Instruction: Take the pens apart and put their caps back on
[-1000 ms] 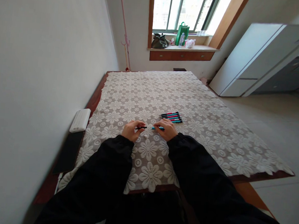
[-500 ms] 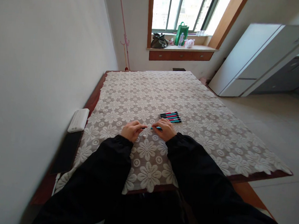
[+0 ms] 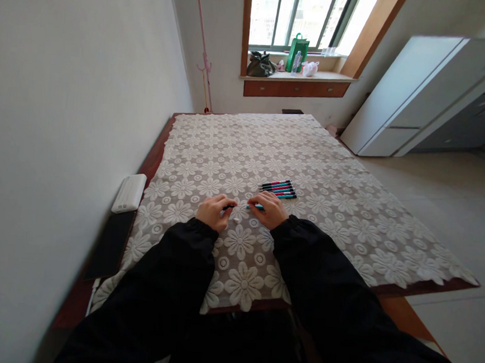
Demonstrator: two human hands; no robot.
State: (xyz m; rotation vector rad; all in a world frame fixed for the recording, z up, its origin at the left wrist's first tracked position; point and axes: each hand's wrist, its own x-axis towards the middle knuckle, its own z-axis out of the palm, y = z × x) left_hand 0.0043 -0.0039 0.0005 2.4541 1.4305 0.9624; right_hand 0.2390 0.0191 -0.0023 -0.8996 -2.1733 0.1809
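Note:
Pinched in the fingers of my left hand [image 3: 214, 211] is a small black pen part [image 3: 229, 207]. My right hand [image 3: 270, 208] is closed on a teal pen barrel [image 3: 256, 206], whose end points toward the left hand. A gap separates the two pieces. On the tablecloth between my wrists lies a tiny white piece [image 3: 236, 220], too small to name. Just beyond the right hand, several pens [image 3: 279, 188] in red, teal and black lie side by side in a row.
A lace tablecloth [image 3: 245, 142] with flowers covers the table. At the left edge sit a white box-shaped device [image 3: 129, 193] and a flat black slab [image 3: 111, 244], close to the wall. Farther off are a windowsill with bags and a white fridge [image 3: 404, 99].
My hands have drawn slightly apart. The black part in the left hand has turned and shows more, and the gap to the teal barrel is wider. The view has shifted a little.

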